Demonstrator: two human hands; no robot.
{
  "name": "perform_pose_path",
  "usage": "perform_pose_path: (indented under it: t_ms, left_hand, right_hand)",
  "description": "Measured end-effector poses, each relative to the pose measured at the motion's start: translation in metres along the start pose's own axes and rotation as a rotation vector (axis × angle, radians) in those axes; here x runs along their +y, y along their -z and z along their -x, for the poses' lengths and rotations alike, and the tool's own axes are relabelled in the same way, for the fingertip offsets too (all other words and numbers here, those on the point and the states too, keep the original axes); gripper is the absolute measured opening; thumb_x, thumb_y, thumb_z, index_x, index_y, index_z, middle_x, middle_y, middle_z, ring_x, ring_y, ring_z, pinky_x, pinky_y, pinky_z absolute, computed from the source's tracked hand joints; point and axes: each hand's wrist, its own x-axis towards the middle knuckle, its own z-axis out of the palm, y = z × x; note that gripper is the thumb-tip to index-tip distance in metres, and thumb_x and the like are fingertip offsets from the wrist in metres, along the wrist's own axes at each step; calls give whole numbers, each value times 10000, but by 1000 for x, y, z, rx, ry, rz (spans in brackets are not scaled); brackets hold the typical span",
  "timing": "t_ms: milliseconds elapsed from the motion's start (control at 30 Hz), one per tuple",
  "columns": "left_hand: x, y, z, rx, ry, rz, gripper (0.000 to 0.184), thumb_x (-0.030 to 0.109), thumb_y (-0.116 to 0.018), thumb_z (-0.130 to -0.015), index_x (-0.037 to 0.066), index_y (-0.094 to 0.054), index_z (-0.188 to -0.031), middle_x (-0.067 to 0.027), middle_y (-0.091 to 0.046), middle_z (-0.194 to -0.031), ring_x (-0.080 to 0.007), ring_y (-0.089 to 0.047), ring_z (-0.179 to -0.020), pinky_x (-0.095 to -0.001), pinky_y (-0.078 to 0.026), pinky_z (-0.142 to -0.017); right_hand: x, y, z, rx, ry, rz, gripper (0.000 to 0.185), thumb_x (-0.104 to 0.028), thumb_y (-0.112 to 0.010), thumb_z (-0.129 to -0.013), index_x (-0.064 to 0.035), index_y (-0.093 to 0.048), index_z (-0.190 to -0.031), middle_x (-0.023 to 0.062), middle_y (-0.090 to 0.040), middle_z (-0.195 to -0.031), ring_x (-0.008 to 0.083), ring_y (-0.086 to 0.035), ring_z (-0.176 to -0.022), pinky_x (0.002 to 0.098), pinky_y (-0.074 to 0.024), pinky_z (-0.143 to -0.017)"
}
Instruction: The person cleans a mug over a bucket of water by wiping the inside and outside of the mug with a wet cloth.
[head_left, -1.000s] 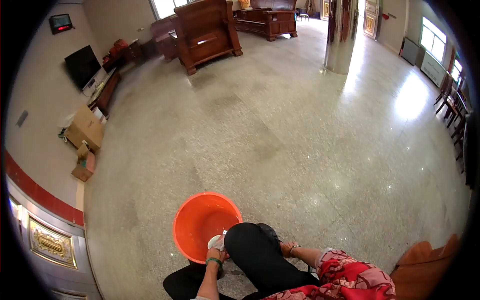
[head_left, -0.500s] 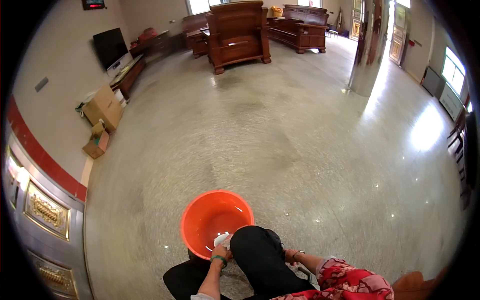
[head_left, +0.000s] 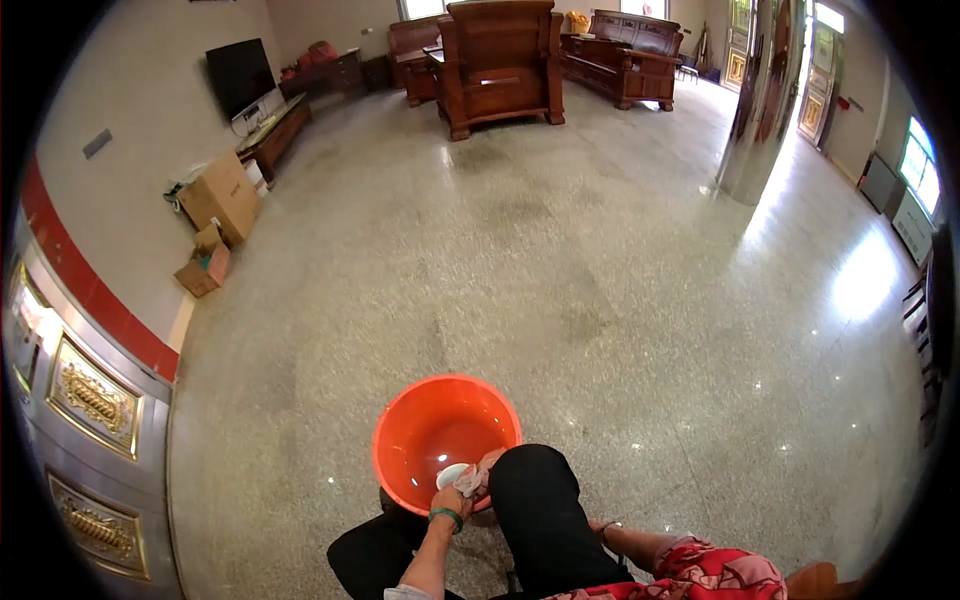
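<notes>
An orange plastic tub (head_left: 391, 428) stands on the floor in front of me, by my legs. Over its near side, my left hand (head_left: 450, 499), with a green bracelet at the wrist, is closed on a small white bowl (head_left: 450, 475). My right hand (head_left: 487, 470) shows in part between the tub and my raised knee (head_left: 535, 480), which covers most of it and its wrist. Its fingers press a pale, crumpled cloth (head_left: 468, 483) against the bowl. How far the bowl sits inside the tub is hard to tell.
Carved wooden furniture (head_left: 500, 75) stands at the far side. Cardboard boxes (head_left: 222, 200) line the left wall below a television (head_left: 240, 78). A shiny pillar (head_left: 752, 140) rises at right, and an ornate metal door (head_left: 95, 430) is near left.
My right hand and the cloth now show beside the bowl, where my knee hid most of them before. The bowl shows more fully. The whole view has shifted slightly.
</notes>
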Motion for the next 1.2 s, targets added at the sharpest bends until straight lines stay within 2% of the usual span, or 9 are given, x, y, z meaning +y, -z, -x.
perform_pose_path:
  t_ms: [300,333,367,400,433,633,733,800,1200]
  left_hand:
    - [22,21,12,-30,54,71,310,194,-597,-719,90,-584,-1011,-215,-584,-970,-396,-539,-909,-434,-452,-750]
    - [-7,-4,-1,28,22,116,301,190,-593,-715,86,-587,-998,-212,-585,-966,-398,-538,-907,-434,-455,-753]
    - [-2,-2,0,35,22,161,293,190,-581,-714,70,-590,-982,-215,-588,-958,-388,-545,-907,-435,-460,-758]
    - [-1,0,-1,-50,116,-30,318,182,-558,-721,80,-575,-1022,-216,-583,-972,-382,-554,-900,-432,-467,-763]
    - [-22,-14,-8,-108,40,-165,357,185,-549,-724,104,-547,-1072,-220,-572,-991,-382,-559,-895,-432,-472,-762]
    - [-10,-7,-7,-53,45,-34,298,169,-590,-691,-8,-563,-930,-239,-579,-928,-395,-555,-867,-445,-464,-753]
    - [-5,1,-3,6,-9,49,288,153,-571,-701,22,-563,-958,-228,-584,-879,-406,-550,-826,-454,-457,-719]
    - [-2,4,1,69,-131,49,226,140,-549,-720,49,-571,-926,-214,-589,-843,-398,-552,-799,-457,-456,-693]
    - [7,10,4,21,-40,-10,240,209,-508,-771,12,-574,-889,-221,-587,-858,-391,-551,-814,-455,-452,-715]
  right_hand:
    - [2,22,4,43,66,-41,315,-283,-462,-869,-62,-491,-1091,101,-615,-797,227,-608,-716,344,-511,-571]
    - [5,20,7,54,75,-44,313,-283,-463,-869,-62,-494,-1088,100,-615,-795,225,-607,-715,342,-510,-571]
    - [11,17,11,65,82,-49,311,-283,-463,-869,-61,-496,-1084,98,-615,-793,222,-606,-713,340,-508,-571]
    - [17,14,16,80,90,-65,309,-283,-463,-868,-61,-498,-1081,97,-615,-791,220,-606,-712,338,-507,-571]
    - [25,10,23,97,97,-80,308,-283,-463,-868,-61,-501,-1078,96,-615,-789,217,-605,-711,336,-506,-571]
    - [102,-3,107,146,11,-251,298,-281,-464,-868,-59,-516,-1059,89,-615,-778,202,-600,-703,325,-499,-571]
    - [122,8,134,181,-54,-305,294,-281,-464,-867,-57,-523,-1049,86,-615,-772,195,-598,-699,320,-496,-571]
    - [125,18,141,196,-76,-314,292,-281,-464,-867,-57,-528,-1043,83,-615,-768,190,-596,-696,316,-494,-571]
    - [85,42,118,237,13,-192,280,-278,-466,-866,-52,-558,-1004,69,-615,-745,160,-586,-680,294,-480,-571]
